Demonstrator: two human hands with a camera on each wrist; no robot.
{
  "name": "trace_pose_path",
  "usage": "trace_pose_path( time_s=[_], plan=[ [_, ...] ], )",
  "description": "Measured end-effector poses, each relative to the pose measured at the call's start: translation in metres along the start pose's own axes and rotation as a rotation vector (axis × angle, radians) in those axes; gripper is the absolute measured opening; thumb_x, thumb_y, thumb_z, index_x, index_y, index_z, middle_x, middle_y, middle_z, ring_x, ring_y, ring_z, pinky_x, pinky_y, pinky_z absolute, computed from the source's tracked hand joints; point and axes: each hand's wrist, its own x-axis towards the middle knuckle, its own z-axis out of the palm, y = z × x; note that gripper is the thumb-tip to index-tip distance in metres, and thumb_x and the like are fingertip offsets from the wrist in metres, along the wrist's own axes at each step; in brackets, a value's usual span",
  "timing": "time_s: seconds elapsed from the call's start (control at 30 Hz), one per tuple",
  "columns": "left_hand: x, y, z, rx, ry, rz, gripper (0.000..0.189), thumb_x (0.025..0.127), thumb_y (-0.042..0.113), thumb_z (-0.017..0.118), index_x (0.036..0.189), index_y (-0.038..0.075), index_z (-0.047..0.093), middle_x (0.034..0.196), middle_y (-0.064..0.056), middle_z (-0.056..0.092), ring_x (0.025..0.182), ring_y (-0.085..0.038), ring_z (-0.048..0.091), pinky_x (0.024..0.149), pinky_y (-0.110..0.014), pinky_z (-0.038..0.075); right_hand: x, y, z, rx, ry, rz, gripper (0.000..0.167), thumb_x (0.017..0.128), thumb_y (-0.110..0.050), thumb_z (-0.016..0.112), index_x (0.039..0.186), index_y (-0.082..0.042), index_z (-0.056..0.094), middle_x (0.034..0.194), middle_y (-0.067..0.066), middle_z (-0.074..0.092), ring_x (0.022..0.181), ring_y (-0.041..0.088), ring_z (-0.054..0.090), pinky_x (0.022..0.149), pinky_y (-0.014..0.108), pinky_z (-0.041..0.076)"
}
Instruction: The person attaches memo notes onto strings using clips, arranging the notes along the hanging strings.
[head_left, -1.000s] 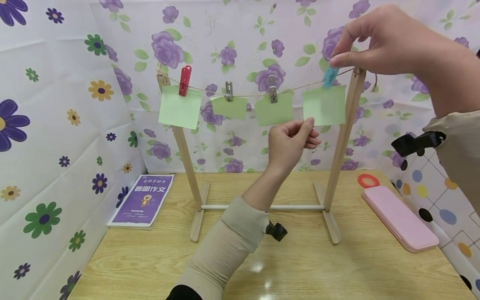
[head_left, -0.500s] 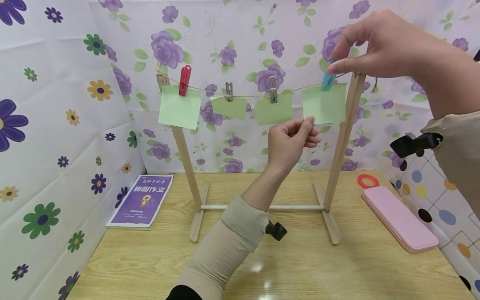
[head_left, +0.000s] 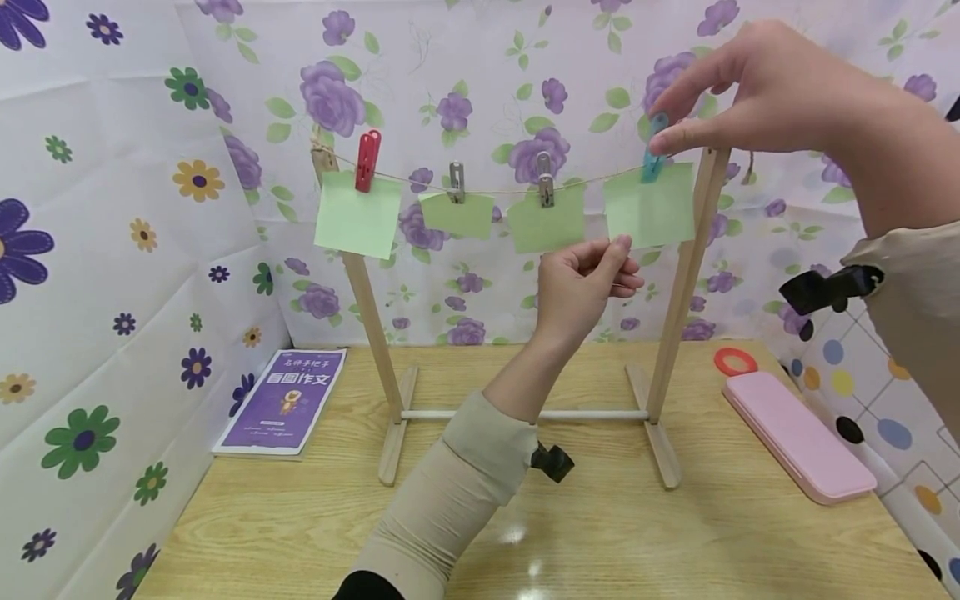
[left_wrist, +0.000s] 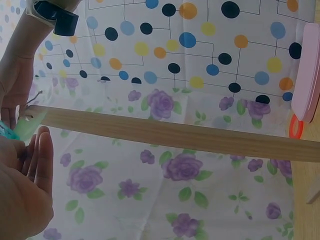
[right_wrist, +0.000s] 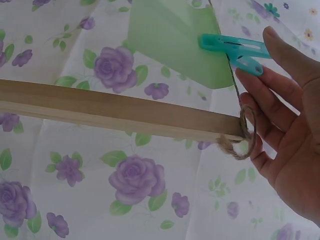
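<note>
In the head view, my right hand (head_left: 780,92) is at the upper right, with thumb and index finger at the two handles of a turquoise clothespin (head_left: 655,150). The right wrist view shows that clothespin (right_wrist: 227,44) biting the edge of a green paper (right_wrist: 175,40) at the string, its handles spread apart. Below, my left hand (head_left: 581,287) pinches the lower left corner of the same green paper (head_left: 652,208). In the left wrist view, part of my left hand (left_wrist: 25,185) covers most of the paper.
A red clothespin (head_left: 367,161) and metal clips (head_left: 457,183) hold more green papers (head_left: 358,218) on the string between wooden posts (head_left: 693,250). A purple book (head_left: 285,400) lies left; a pink case (head_left: 798,437) and an orange-red ring (head_left: 736,361) lie right.
My right hand has come slightly down and left, and more of the turquoise clothespin's top shows between its fingers. The paper's top edge sits a little higher. My left hand stays almost still.
</note>
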Motion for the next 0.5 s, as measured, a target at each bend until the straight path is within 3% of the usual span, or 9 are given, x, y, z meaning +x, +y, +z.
trace_pose_path(
  time_s=[0.13,0.23,0.37,0.5],
  plan=[
    [0.001,-0.001,0.001,0.001,-0.008,-0.014,0.026,0.101,0.020,0.066,0.098,-0.006,0.073,0.086,-0.020,0.072,0.069,-0.016,0.073,0.069,-0.035,0.065,-0.002,0.002,0.001,0.026,0.001,0.008,0.037,0.092,-0.029,0.078,0.121,-0.005,0.074,0.120,0.018,0.069,0.120,0.038,0.048,0.088,0.031,0.043],
    [0.002,-0.002,0.002,-0.001,-0.024,-0.031,0.027,0.101,0.021,0.066,0.099,-0.005,0.073,0.087,-0.020,0.072,0.070,-0.016,0.073,0.070,-0.035,0.065,-0.005,0.003,0.005,0.037,0.024,0.024,0.041,0.093,-0.031,0.077,0.126,-0.007,0.072,0.125,0.017,0.068,0.120,0.036,0.048,0.092,0.028,0.043],
    [0.003,-0.006,0.002,-0.014,-0.018,-0.049,0.025,0.101,0.019,0.065,0.105,-0.005,0.073,0.087,-0.017,0.073,0.071,-0.016,0.073,0.071,-0.035,0.065,-0.010,0.005,0.012,0.060,0.135,-0.012,0.043,0.091,-0.026,0.079,0.129,-0.010,0.070,0.126,0.011,0.068,0.113,0.018,0.048,0.083,0.015,0.039],
    [0.003,-0.011,0.002,-0.035,-0.011,-0.077,0.023,0.101,0.018,0.066,0.109,-0.003,0.073,0.086,-0.014,0.073,0.071,-0.016,0.073,0.071,-0.034,0.065,-0.018,0.010,0.019,0.124,0.293,-0.083,0.046,0.087,-0.014,0.082,0.131,-0.009,0.068,0.124,-0.006,0.065,0.108,-0.002,0.047,0.085,0.012,0.039]
  ],
)
